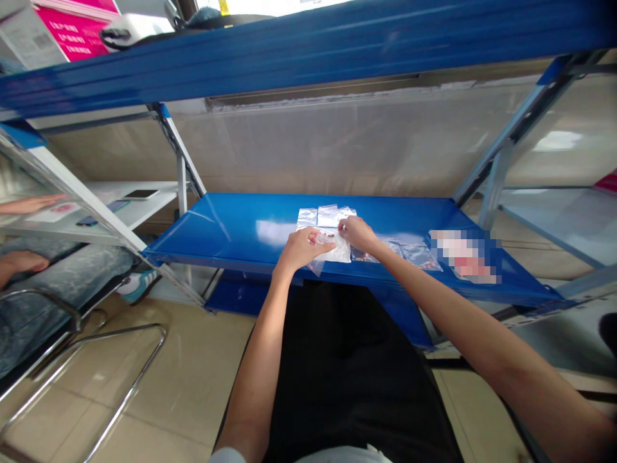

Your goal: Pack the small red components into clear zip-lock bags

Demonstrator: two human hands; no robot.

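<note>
Left hand and right hand pinching a clear plastic bag between them on the blue steel shelf; long axis unclear, bag crumpled.

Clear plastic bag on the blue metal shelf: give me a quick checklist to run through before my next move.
1. Grip: left hand and right hand both hold the clear plastic bag: ok.
2. Overhang: a plastic corner juts past the front edge of the blue metal shelf: not ok.
3. Bag contents: hidden by the fingers: cannot tell.
4. Other clear bags behind the hands: lying flat on the shelf: ok.
5. Pixelated item at right: obscured: cannot tell.
6. Seated person's hand: away from the shelf: ok.
</note>
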